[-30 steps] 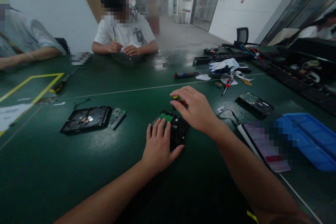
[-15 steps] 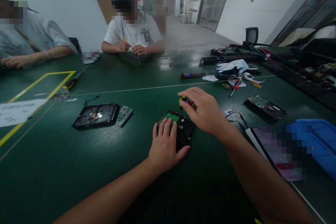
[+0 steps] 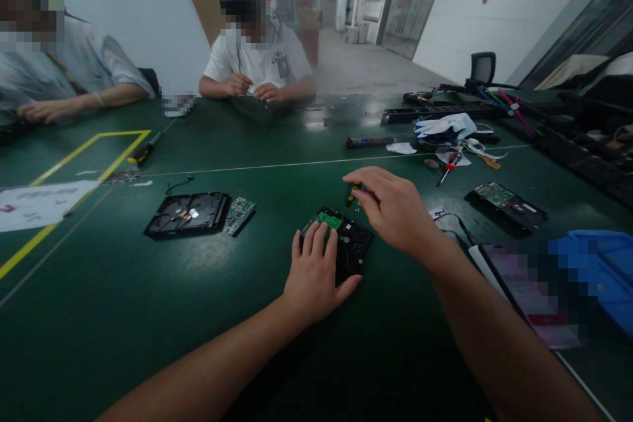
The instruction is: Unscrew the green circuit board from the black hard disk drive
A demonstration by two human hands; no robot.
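A black hard drive (image 3: 352, 245) with a green circuit board (image 3: 329, 219) on top lies on the green table in front of me. My left hand (image 3: 314, 273) rests flat on its near part, fingers stretched over the board, thumb along the drive's side. My right hand (image 3: 393, 208) hovers just behind the drive, fingers pinched on a small screwdriver (image 3: 351, 194) with a yellow and black handle. The tool stands nearly upright with its tip down on the drive's far edge.
An opened drive (image 3: 188, 214) and a loose circuit board (image 3: 239, 214) lie to the left. Another drive (image 3: 504, 201), a red screwdriver (image 3: 448, 168), white gloves (image 3: 445, 125) and a blue tray (image 3: 601, 264) lie to the right. Two people sit across the table; yellow tape (image 3: 74, 175) marks the left.
My right hand has turned the screwdriver a little, so more of its handle shows below my fingers. My left hand stays on the drive. The view has shifted slightly left.
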